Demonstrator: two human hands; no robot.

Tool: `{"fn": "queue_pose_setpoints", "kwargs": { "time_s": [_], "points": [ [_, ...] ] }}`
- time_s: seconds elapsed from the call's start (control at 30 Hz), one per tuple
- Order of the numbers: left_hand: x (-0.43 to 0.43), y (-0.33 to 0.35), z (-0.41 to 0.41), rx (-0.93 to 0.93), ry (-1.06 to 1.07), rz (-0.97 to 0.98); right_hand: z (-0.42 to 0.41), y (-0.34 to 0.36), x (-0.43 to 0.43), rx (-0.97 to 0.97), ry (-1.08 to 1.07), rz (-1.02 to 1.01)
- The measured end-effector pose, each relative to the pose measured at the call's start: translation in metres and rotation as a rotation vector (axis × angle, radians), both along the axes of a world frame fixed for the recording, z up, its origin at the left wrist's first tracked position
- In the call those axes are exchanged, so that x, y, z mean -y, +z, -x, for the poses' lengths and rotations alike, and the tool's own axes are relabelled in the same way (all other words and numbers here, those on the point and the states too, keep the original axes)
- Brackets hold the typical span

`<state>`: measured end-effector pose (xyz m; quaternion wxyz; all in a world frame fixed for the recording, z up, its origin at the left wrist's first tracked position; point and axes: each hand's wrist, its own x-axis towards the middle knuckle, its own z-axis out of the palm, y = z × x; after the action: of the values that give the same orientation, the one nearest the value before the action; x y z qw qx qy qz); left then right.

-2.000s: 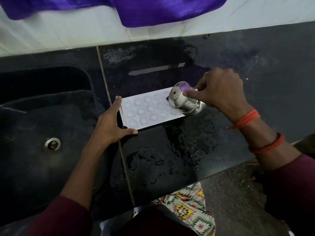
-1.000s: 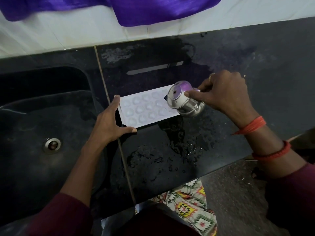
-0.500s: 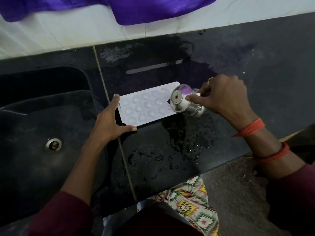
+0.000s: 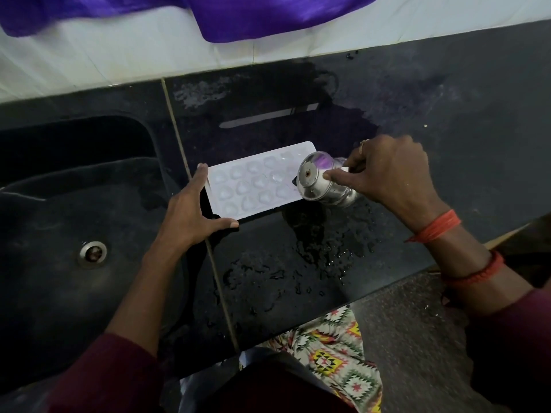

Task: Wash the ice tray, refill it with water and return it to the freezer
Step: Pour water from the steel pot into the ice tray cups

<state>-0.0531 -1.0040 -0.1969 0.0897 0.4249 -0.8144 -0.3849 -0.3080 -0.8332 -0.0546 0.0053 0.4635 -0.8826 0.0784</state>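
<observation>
The white ice tray [image 4: 256,181] lies flat on the wet black countertop [image 4: 298,257], right of the sink [image 4: 74,222]. The left hand [image 4: 190,216], fingers straight, braces the tray's left end. The right hand [image 4: 387,171] grips a steel cup [image 4: 322,183], tipped over the tray's right end.

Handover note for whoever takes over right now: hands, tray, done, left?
Left hand: open, straight fingers bracing the ice tray's left end.
Right hand: grips a steel cup, tipped over the tray's right end.
Tray lies flat on the wet counter, right of the sink.
Done: several cells glint with water.
Left: finish filling, carry it level to the freezer, not in view.
</observation>
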Motion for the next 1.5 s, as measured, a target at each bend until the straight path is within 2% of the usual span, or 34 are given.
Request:
{"fn": "queue_pose_setpoints", "kwargs": {
  "time_s": [0.83, 1.5],
  "points": [
    [0.001, -0.0041, -0.0009, -0.006, 0.001, 0.0, -0.0013, 0.0052, 0.0052, -0.02, 0.056, 0.053],
    [0.0006, -0.0049, -0.0016, -0.028, -0.005, 0.012, -0.0021, 0.0089, 0.0056, -0.032, 0.072, 0.007]
  ]
}}
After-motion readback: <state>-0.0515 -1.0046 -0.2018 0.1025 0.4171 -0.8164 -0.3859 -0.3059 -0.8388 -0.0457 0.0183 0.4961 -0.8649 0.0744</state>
